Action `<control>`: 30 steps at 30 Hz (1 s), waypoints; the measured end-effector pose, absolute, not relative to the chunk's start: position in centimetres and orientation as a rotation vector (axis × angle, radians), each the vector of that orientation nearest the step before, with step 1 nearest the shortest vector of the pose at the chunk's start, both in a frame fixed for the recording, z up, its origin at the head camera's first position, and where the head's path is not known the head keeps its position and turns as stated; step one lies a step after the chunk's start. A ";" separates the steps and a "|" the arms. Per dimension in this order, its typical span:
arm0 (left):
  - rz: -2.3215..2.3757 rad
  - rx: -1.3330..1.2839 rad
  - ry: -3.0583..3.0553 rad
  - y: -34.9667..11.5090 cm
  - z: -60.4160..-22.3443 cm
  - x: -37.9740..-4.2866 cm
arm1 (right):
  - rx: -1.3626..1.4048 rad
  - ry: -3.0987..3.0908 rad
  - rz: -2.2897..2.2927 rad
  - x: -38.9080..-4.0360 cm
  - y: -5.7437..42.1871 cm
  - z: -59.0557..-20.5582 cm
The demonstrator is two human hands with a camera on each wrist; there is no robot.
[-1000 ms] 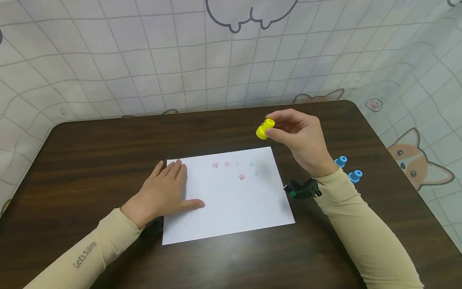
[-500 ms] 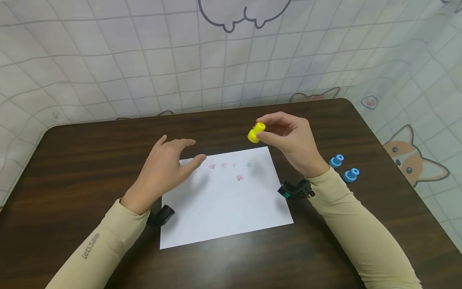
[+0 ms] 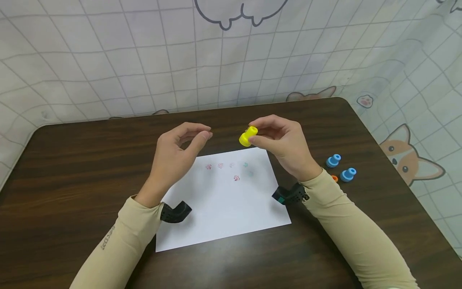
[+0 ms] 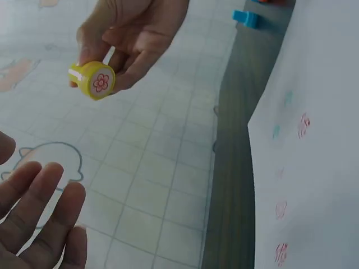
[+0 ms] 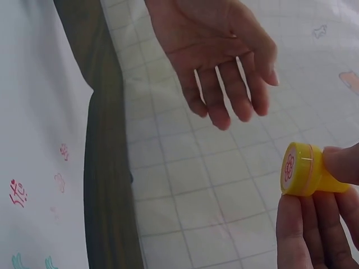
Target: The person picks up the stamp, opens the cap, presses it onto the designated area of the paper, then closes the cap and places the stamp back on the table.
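Observation:
My right hand [image 3: 283, 142] pinches a yellow stamp [image 3: 248, 136] by its handle, above the far edge of a white sheet of paper [image 3: 223, 208]. A red flower on the stamp's round face [image 4: 101, 82] shows in the left wrist view. My left hand [image 3: 177, 154] is raised over the sheet's far left corner, fingers loosely bent, thumb near the fingertips, holding nothing. A gap separates its fingers from the stamp. Small red and green prints [image 3: 236, 178] mark the upper part of the paper.
Two blue stamps [image 3: 348, 174] stand on the dark wooden table [image 3: 72, 192] right of the paper. A small orange piece [image 3: 335, 178] lies beside them, partly behind the right sleeve. A gridded white curtain [image 3: 144, 60] hangs behind the table.
My left hand has lifted off the paper's left edge and moved right, toward the yellow stamp. My right hand keeps its pinch on the stamp, shifting slightly left in view.

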State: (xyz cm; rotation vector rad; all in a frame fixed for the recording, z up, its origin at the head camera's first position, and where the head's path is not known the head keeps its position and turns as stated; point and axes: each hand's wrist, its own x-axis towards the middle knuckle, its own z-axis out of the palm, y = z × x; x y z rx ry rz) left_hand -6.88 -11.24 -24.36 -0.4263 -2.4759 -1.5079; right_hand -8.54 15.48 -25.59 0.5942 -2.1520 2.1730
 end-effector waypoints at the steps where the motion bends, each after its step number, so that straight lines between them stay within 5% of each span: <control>1: -1.561 -0.429 -2.465 -11.2 -24.4 -6.8 | 0.595 -2.150 2.188 -8.5 15.4 -25.6; 30: -2.148 -0.607 -2.277 -6.9 -27.8 -6.5 | 0.518 -2.148 2.440 -7.2 15.4 -27.2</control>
